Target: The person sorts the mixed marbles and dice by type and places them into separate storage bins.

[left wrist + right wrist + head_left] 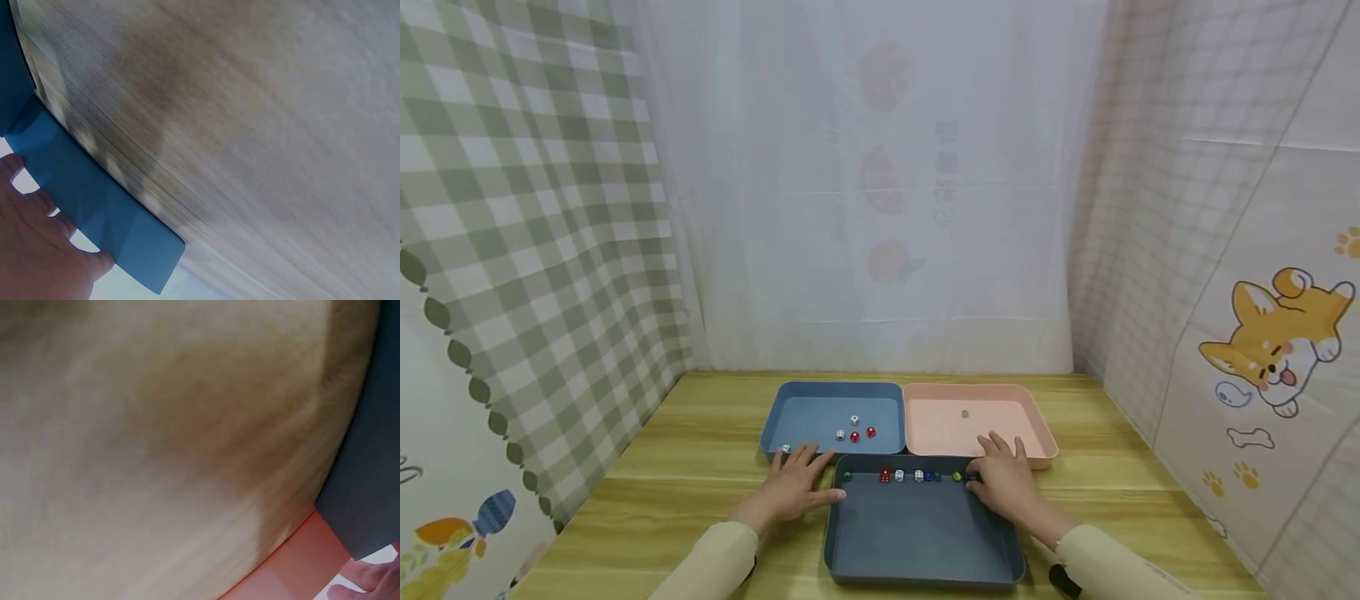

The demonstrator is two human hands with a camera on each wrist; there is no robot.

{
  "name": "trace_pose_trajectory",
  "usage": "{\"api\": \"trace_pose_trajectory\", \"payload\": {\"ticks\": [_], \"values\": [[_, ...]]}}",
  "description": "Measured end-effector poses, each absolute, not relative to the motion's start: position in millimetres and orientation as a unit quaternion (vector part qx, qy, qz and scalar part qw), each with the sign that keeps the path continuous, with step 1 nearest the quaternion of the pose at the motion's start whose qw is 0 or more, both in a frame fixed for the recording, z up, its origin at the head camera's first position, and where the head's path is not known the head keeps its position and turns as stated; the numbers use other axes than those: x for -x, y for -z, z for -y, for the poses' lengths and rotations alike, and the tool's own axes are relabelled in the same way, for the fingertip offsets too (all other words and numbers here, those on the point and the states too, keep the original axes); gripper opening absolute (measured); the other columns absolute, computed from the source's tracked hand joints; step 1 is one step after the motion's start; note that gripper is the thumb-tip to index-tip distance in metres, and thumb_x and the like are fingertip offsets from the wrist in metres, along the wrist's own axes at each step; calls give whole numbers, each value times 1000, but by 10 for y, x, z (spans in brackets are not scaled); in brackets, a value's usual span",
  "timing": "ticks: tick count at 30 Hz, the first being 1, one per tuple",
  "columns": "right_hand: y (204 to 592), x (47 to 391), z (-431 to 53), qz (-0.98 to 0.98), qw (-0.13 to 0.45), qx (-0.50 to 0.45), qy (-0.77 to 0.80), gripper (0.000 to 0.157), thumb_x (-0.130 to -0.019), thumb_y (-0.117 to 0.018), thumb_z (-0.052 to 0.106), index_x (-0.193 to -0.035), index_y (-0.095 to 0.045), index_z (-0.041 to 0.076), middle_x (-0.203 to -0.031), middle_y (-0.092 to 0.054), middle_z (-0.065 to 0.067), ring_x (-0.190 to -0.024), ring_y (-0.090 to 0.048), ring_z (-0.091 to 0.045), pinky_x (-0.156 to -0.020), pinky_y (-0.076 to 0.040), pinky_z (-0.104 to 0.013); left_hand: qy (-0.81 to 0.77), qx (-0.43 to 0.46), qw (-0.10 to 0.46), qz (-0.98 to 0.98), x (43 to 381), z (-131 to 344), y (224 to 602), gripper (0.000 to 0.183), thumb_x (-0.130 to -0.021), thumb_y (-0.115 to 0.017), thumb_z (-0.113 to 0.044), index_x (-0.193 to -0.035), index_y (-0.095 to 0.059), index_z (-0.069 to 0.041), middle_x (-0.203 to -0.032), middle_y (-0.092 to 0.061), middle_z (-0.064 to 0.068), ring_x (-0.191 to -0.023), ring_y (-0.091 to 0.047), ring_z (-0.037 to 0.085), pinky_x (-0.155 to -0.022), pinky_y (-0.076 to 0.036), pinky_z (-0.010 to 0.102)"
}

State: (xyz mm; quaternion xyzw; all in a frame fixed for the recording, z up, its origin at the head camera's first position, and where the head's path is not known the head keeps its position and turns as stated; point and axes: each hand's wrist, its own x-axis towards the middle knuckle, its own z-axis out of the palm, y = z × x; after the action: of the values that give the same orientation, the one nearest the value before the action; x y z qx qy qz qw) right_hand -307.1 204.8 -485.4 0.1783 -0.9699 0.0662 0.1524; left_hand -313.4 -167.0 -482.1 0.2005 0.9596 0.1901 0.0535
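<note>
My left hand (788,487) spreads its fingers at the blue tray's front rim, its thumb at the left edge of the dark grey tray (925,533). In the left wrist view, the fingers show along the wall of the blue tray (87,187). My right hand (1006,482) is over the dark tray's back right corner. Its thumb and index finger pinch a dark die (972,477), partly hidden; other fingers stretch over the pink tray (932,421). Along the dark tray's back wall runs a row of dice, including a red die (885,475), a white die (919,476) and a yellow-green die (957,477).
Several white and red dice, one a red die (871,432), lie in the blue tray (805,412). A small greenish die (965,414) lies in the pink tray. The trays stand edge to edge on a wooden table (700,450), with curtains (865,208) behind and beside it.
</note>
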Motion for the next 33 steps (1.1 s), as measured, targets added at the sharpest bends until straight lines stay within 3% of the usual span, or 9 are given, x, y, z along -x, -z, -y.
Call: {"api": "trace_pose_trajectory", "payload": {"ticks": [10, 25, 33], "values": [[4894, 3088, -2014, 968, 160, -183, -63, 16, -77, -85, 34, -80, -79, 19, -127, -63, -20, -130, -47, -45, -103, -22, -76, -188, -201, 51, -960, 3119, 1665, 4808, 84, -90, -57, -65, -153, -41, -13, -156, -33, 22, -145, -23, 45, -112, -8, 70], [4825, 3079, -1940, 961, 171, -194, -97, 8, -78, -85, 28, -80, -79, 22, -130, -62, -19, -129, -48, -43, -104, -20, -76, -190, -203, 50, -959, 3120, 1672, 4849, 83, -90, -58, -65, -152, -42, -12, -155, -33, 22, -145, -23, 45, -112, -8, 70], [4569, 3282, -2010, 958, 179, -161, -154, 6, -84, -80, 27, -84, -80, 21, -131, -60, -21, -130, -47, -43, -105, -17, -76, -190, -201, 52, -959, 3116, 1667, 4827, 82, -90, -58, -64, -152, -42, -12, -155, -33, 22, -145, -23, 45, -112, -7, 70]]}}
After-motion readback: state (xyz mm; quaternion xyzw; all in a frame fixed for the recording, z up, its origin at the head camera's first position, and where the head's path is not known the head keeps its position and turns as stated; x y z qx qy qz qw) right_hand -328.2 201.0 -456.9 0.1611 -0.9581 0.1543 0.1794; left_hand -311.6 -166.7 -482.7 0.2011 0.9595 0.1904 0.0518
